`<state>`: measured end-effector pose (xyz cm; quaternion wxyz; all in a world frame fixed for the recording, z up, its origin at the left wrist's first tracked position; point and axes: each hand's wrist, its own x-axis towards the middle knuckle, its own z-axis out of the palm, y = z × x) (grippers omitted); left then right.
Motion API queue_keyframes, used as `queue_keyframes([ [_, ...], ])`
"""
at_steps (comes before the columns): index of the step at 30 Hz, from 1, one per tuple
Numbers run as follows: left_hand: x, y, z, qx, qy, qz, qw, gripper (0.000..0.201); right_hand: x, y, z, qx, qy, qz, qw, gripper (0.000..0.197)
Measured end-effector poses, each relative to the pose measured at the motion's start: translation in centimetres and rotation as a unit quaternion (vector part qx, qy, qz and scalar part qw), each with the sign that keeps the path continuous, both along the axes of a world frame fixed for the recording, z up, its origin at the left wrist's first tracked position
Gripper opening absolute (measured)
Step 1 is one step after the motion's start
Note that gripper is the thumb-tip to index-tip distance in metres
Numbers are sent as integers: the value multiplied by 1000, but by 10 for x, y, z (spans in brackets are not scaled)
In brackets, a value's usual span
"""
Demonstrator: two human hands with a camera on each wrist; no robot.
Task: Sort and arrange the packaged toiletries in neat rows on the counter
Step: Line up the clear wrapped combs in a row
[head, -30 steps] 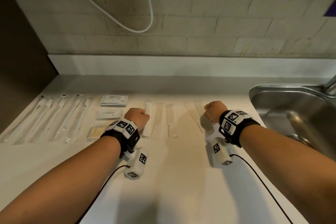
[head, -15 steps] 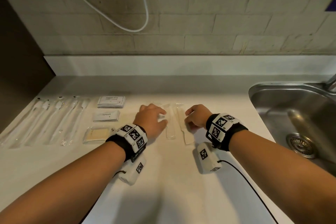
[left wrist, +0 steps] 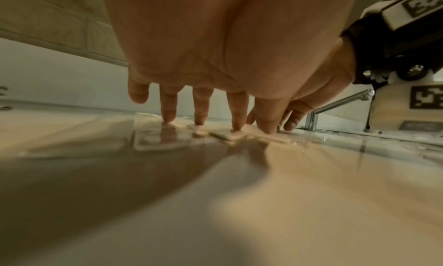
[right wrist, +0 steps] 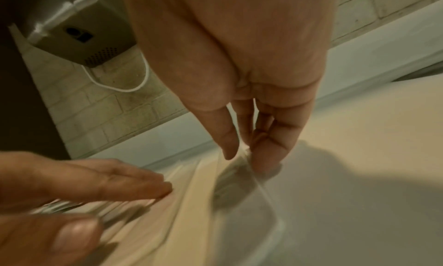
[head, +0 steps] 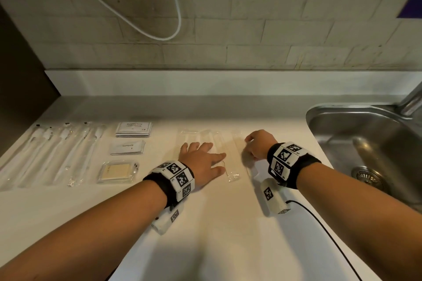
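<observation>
My left hand (head: 201, 162) lies flat, fingers spread, pinning the combs (head: 219, 143) mid-counter (head: 217, 235); my right hand (head: 259, 143) pinches the outermost one. I'd slide it parallel, gently, wrappers slip.

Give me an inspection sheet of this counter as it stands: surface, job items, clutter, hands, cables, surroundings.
Surface: white counter, lit unevenly.
Job's things: wrapped toothbrushes in a row far left; shampoo sachets, toothpaste sachets and a clear soap box in a column beside them; long clear packets side by side in the middle.
Clutter: nothing seen.
Hands: left hand flat, fingers pressing the packets; right hand pinching the rightmost packet.
Cables: black lead from the right wristband; white cord looping on the wall.
Surroundings: brick wall; steel sink at right.
</observation>
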<state>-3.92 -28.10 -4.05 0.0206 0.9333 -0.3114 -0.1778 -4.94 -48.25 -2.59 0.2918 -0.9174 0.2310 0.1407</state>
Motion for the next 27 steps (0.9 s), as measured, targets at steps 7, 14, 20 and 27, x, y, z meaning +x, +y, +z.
queue_keyframes([
  [7, 8, 18, 29, -125, -39, 59, 990, 51, -15, 45, 18, -24, -119, 141, 983, 46],
  [14, 13, 68, 29, 46, -81, 28, 995, 29, -19, 108, 3, -162, -122, 344, 917, 44],
  [20, 9, 90, 17, 80, -68, 51, 993, 54, -19, 122, -13, -208, -77, 352, 909, 35],
  [27, 10, 99, 22, 86, -67, 51, 993, 50, -18, 127, -9, -198, -69, 371, 905, 40],
])
